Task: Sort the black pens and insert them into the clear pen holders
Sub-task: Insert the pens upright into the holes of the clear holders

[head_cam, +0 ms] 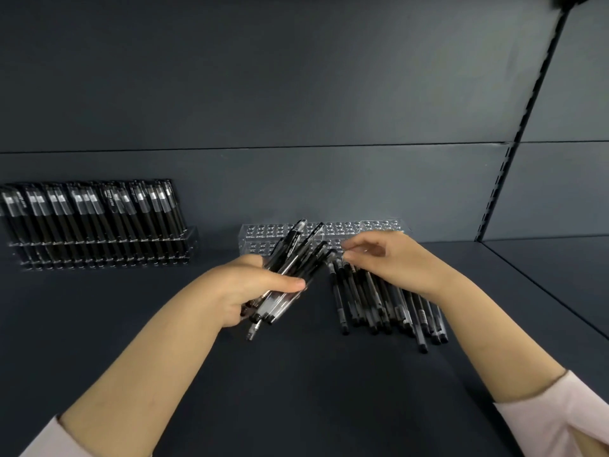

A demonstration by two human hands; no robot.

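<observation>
My left hand [253,285] grips a bundle of several black pens [290,258], tilted so the caps point up and to the right. Just right of it lies a loose pile of black pens [379,305] on the dark shelf. My right hand [392,258] hovers over the far end of that pile, fingers bent and pinched near the pen tips; whether it holds one I cannot tell. Behind both hands stands an empty clear pen holder [346,229] with rows of holes. At the far left a second clear holder [102,249] is packed with upright black pens.
The dark shelf surface [296,374] stretches toward me. A dark back wall rises behind the holders. A slotted metal upright [514,143] runs up at the right, and a seam separates the adjoining shelf [560,275] there.
</observation>
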